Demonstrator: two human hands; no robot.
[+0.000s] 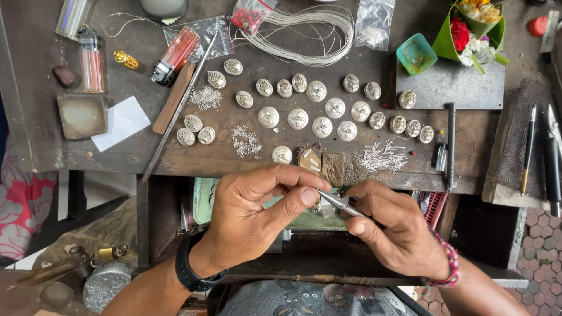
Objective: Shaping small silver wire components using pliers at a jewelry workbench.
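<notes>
1. While the left hand (252,216) pinches its thumb and forefinger shut on something too small to make out, the right hand (392,234) is closed around slim metal pliers (341,204).
2. Their long axis runs from lower right to upper left, tips pointing at the left thumb, just below the front edge of the worktop (246,161).
3. Round silver ornaments (298,118) lie in rows on the worktop, beyond both hands.
4. Small heaps of short wire pieces (383,157) lie near that edge.

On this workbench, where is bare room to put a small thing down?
Free: the dark metal plate below the flowers, and the wood between the white paper and the wooden stick. Crowded: the middle, with silver round pieces and wire bits.
</notes>
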